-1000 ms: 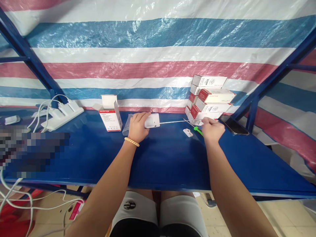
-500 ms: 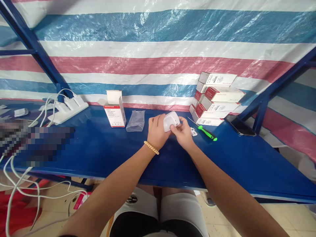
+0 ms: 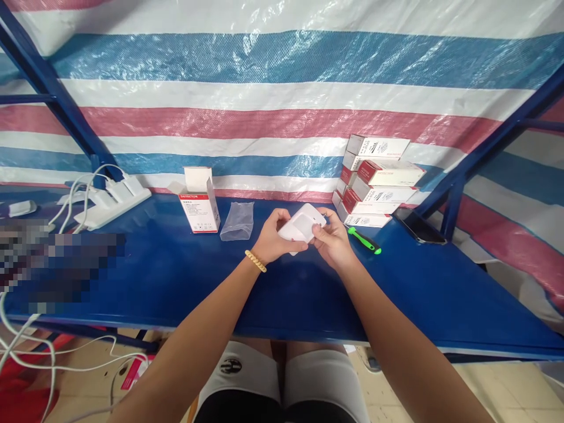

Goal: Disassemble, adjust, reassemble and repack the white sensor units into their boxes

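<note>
One white plastic device (image 3: 304, 225) is held above the middle of a blue table (image 3: 299, 305), gripped by a person's left hand (image 3: 274, 239) and right hand (image 3: 333, 242) together. The left hand wraps the device's lower left end, thumb lying across its face; the right hand pinches the opposite end, thumb on the front and fingers partly hidden behind. The device tilts, its right end higher in view, a pale panel facing up. A cream coiled band (image 3: 256, 261) circles the left wrist. Just beyond the right hand lies a screwdriver (image 3: 364, 241) with a green and black handle, its shaft mostly hidden. Behind it, red and white boxes (image 3: 381, 185) are stacked against a striped sheet (image 3: 282, 97), with a dark phone (image 3: 420, 225) to their right. Left of the hands, a clear bag (image 3: 238, 221) lies beside an upright carton (image 3: 199, 212), flaps open, printed "DETECTOR". Farther left sits a white power strip (image 3: 112, 204) with cables plugged in.
</note>
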The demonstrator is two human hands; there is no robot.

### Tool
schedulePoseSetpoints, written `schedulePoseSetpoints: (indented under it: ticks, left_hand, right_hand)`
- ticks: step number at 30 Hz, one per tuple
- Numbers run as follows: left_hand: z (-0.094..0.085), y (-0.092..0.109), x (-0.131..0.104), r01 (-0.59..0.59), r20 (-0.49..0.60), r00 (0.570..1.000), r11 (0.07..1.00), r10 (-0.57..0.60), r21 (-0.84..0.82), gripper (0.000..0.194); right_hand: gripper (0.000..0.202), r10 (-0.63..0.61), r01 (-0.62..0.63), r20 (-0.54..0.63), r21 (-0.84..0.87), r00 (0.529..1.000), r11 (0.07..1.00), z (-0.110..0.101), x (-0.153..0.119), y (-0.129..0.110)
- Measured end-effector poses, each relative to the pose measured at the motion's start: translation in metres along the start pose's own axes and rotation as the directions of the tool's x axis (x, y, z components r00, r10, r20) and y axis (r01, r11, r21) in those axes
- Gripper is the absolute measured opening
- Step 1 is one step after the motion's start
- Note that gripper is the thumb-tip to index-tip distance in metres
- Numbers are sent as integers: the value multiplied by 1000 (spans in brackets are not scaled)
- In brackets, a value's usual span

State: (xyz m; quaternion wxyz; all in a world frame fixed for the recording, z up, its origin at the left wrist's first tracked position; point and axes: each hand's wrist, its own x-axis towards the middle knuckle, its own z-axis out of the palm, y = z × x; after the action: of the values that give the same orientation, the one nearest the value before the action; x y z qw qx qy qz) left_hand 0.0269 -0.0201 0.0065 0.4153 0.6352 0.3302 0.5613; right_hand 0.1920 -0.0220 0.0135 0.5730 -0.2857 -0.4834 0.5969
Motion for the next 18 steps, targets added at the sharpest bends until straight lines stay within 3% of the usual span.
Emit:
schedulePoseSetpoints:
  ticks: [5,9,13,18]
  left_hand:
    - [-3,6,-3,140,90,987,989,-134,-53,64]
    - [3,7,-4,129,4,992,991,-129,-28,63]
    - [8,3,-3,68,-118,990,995,-76,-74,64]
    - [10,1,-2,84,-148,985,996,-86,-26,57]
  right_hand:
    - [63,21,-18,32,-85,999,996,1,-3,1]
    - [63,21,-19,22,-98,1000,995,2,-2,2]
    - [57,-8,8,-44,-8,999,1000,2,0,3]
    - [58,-8,11,-84,40,996,999,3,3,8]
